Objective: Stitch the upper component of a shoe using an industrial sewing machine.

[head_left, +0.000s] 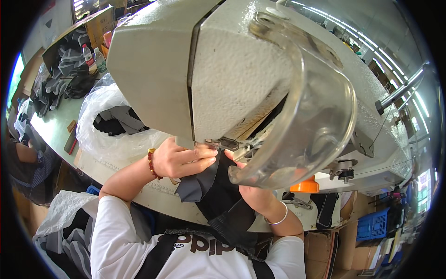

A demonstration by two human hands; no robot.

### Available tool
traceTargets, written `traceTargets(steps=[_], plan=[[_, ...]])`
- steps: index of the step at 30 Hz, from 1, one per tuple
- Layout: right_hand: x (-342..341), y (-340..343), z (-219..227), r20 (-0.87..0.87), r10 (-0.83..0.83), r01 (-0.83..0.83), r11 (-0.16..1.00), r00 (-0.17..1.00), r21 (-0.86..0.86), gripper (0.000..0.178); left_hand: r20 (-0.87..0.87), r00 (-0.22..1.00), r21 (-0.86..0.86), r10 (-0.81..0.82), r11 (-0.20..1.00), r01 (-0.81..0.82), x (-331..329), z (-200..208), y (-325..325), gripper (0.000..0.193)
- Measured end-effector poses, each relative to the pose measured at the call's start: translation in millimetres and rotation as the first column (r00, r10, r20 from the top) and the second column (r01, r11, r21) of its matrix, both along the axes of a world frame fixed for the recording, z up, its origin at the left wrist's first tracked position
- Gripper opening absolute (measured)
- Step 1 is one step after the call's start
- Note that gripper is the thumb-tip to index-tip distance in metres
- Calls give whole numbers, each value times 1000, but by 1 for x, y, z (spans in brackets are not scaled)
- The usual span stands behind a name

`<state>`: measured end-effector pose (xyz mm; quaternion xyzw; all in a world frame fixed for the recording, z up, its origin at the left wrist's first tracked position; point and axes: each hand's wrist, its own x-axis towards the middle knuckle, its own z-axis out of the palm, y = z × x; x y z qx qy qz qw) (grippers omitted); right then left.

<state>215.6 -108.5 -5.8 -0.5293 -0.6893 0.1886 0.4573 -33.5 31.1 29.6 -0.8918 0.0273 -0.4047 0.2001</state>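
Note:
A sewing machine head [241, 60] in off-white fills the upper middle, with a clear curved guard [325, 121] at its front. Under the needle area lies a dark grey and black fabric piece [218, 186], which hangs down over the table edge toward my lap. My left hand [186, 160] is closed on the fabric's left edge, its fingers pressed together close to the presser foot [241, 151]. From the right, my right hand [253, 193] pinches the fabric near the same spot. The guard and machine hide most of its fingers.
A plastic bag [100, 125] with grey and black pieces stands on the left of the table. Beyond it are bottles [90, 58] and a heap of fabric parts [55, 90]. An orange cap [304, 185] sits right of my hand. A blue crate [373, 224] is at far right.

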Motion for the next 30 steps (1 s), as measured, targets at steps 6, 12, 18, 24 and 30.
traceTargets(steps=[6,12,18,24,30], plan=[[-2,0,0,17,-25,25,999,1000,23,29,40,997,-41,-61,997,63,5,5,0,17],[2,1,-2,222,-72,35,985,972,167,33,22,997,-111,-72,991,74,3,10,-4,15],[-3,-2,0,230,-103,76,989,968,124,38,70,989,-216,-130,966,143,11,-1,-1,18],[-3,-4,6,389,-161,124,985,907,117,38,62,991,-246,-119,960,131,8,-2,2,27],[-5,-2,8,373,-184,103,968,909,227,44,49,984,-375,-169,911,175,10,-2,4,35]])
